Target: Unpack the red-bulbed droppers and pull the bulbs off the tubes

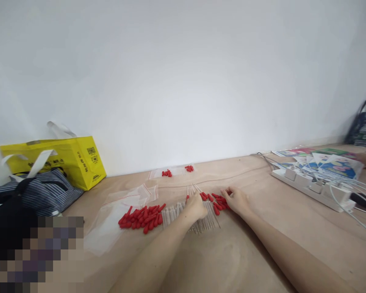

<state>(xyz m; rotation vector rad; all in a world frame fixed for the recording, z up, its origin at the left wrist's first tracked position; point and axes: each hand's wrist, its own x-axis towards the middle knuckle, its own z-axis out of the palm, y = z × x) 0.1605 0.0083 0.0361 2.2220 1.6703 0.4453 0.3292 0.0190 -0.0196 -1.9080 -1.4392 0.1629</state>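
My left hand is closed over a row of thin clear glass tubes that look like dropper pipettes. What its fingers grip is hidden, though a bit of red shows beside them. A few tubes stick out beyond the knuckles. My right hand has its fingers curled together at the edge of a small group of red rubber bulbs; whether one is pinched cannot be made out. Left of the tubes lies a larger heap of red rubber bulbs.
Clear zip bags lie at the left, and another bag with small red pieces by the wall. A yellow bag and striped bag stand far left. To the right are a power strip with cables and printed packets.
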